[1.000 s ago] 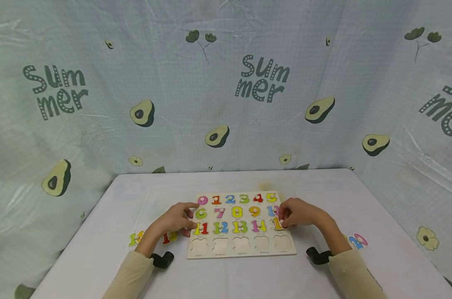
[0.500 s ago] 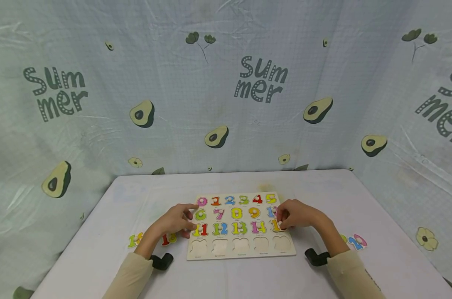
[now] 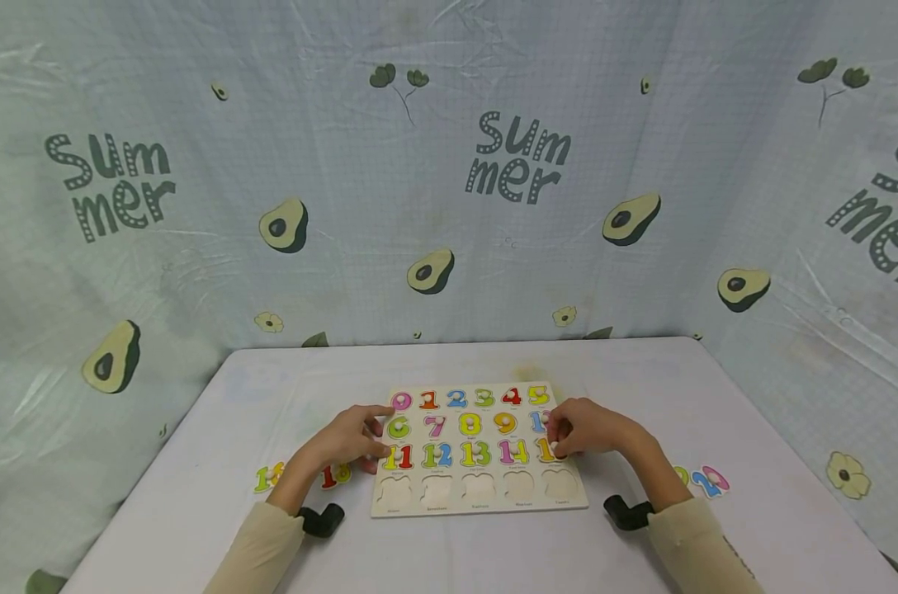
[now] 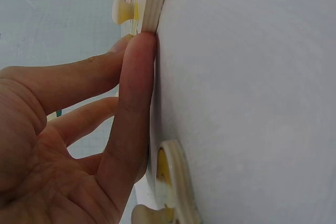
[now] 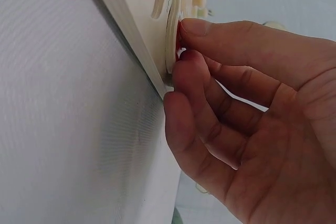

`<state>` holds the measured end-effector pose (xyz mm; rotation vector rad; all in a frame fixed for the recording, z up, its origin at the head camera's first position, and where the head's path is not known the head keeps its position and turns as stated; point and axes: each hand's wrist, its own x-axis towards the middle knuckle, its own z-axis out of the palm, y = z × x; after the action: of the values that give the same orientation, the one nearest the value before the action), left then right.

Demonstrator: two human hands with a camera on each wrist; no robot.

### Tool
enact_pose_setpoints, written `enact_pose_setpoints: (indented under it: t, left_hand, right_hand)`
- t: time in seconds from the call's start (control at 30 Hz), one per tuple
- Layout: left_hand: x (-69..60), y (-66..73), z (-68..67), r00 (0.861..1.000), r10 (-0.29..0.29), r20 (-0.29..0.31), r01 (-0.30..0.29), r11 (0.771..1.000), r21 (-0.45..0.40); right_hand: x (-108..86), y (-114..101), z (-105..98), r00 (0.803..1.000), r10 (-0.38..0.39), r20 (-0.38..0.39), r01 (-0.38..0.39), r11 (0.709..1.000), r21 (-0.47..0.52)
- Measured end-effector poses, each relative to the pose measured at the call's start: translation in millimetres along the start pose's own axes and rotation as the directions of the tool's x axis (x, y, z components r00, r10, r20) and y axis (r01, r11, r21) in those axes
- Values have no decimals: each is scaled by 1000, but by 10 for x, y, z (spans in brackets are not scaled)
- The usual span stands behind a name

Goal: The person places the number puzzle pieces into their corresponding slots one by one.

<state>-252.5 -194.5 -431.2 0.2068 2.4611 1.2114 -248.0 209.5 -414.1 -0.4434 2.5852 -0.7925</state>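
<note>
A wooden number puzzle board (image 3: 464,492) lies on the table, its upper rows holding colored number pieces with knobs. My right hand (image 3: 593,425) pinches a number puzzle piece (image 3: 544,449) between thumb and index finger at the right end of the third row. An orange 1 shows on it; the fingers hide its other digit. In the right wrist view this puzzle piece (image 5: 173,35) is slightly tilted, and its rim stands above the board. My left hand (image 3: 345,433) rests at the board's left edge, fingers extended; in the left wrist view a fingertip (image 4: 140,51) touches the edge.
Behind the left forearm lie loose number pieces, one with a green digit (image 3: 263,478) and one with a red 1 (image 3: 328,476). Right of the right forearm lies a 20 piece (image 3: 711,480), beside another partly hidden one. The board's front row has bare recesses (image 3: 479,488).
My right hand has shifted slightly left with the number puzzle piece, which sits a little further left over its place. My left hand has stayed at the board's edge.
</note>
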Motion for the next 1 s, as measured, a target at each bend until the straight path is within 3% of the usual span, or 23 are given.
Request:
enact_pose_setpoints:
  t: [0.5,1.0]
  left_hand:
    - [20,-24,3,1000,-5,-8,5,1000,-10]
    - [3,32,0,1000,-3,-3,3,1000,7]
  right_hand:
    - [15,2,13,999,-34,9,34,999,4]
    - [30,-11,-11,1000,-14,25,14,1000,3]
